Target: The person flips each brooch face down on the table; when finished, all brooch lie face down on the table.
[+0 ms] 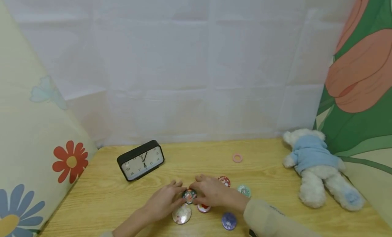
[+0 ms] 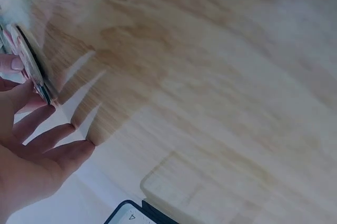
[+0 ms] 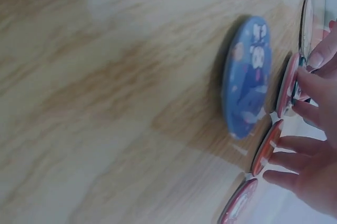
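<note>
Beige sleeve (image 1: 265, 219) nearest, we pinch the dark button badge (image 1: 189, 197) with left hand (image 1: 164, 199) and right hand (image 1: 212, 191), just beyond a pale badge (image 1: 182, 215); likely light, stiff and slick, it suits a rim grip.

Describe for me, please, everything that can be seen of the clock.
The clock has a wide black case with rounded corners, plastic by the look of it, and a pale face with dark numerals and hands; the exact time is hard to read. It stands right way up, turned at an angle, on the wooden table, beyond and to the left of the left hand. Nothing but the table appears to touch it.
</note>
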The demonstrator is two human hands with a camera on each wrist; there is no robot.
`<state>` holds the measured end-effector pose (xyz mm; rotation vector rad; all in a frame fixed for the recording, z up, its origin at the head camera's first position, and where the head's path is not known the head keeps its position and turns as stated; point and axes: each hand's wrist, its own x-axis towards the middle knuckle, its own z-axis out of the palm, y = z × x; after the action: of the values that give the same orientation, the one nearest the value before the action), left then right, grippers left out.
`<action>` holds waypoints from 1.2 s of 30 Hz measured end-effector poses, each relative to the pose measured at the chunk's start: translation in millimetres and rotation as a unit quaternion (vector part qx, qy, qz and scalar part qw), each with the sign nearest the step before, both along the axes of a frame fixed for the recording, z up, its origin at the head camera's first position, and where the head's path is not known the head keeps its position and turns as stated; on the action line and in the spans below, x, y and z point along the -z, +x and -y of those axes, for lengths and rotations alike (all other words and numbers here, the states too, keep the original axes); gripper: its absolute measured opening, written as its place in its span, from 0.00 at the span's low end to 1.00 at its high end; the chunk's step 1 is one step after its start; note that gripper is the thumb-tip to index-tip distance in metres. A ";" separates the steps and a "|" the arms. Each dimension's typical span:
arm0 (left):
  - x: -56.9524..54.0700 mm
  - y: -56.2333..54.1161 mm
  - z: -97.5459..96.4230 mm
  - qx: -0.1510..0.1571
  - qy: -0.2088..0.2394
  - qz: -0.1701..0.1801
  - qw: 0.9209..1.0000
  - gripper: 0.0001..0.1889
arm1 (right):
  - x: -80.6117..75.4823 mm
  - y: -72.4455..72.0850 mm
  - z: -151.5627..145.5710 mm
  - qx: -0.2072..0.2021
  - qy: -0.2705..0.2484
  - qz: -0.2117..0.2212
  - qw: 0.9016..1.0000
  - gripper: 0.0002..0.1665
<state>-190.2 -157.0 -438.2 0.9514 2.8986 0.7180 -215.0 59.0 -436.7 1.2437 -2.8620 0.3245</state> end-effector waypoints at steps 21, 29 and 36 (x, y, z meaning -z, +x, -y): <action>4.1 -14.3 -11.7 -0.019 -0.008 -0.011 1.000 0.22 | 1.7 -5.3 5.0 0.037 0.013 -0.015 0.999 0.29; 5.3 -18.2 -14.0 -0.007 -0.015 -0.031 0.999 0.23 | 5.2 -8.5 7.3 0.036 0.026 -0.029 0.999 0.30; 7.7 -17.9 -13.5 0.014 -0.019 -0.047 0.999 0.22 | 7.4 -9.1 6.2 0.033 0.028 -0.035 0.998 0.30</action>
<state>-208.1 -143.5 -446.0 1.0466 2.9602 0.6324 -224.1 52.8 -444.1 1.1402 -2.8636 0.1957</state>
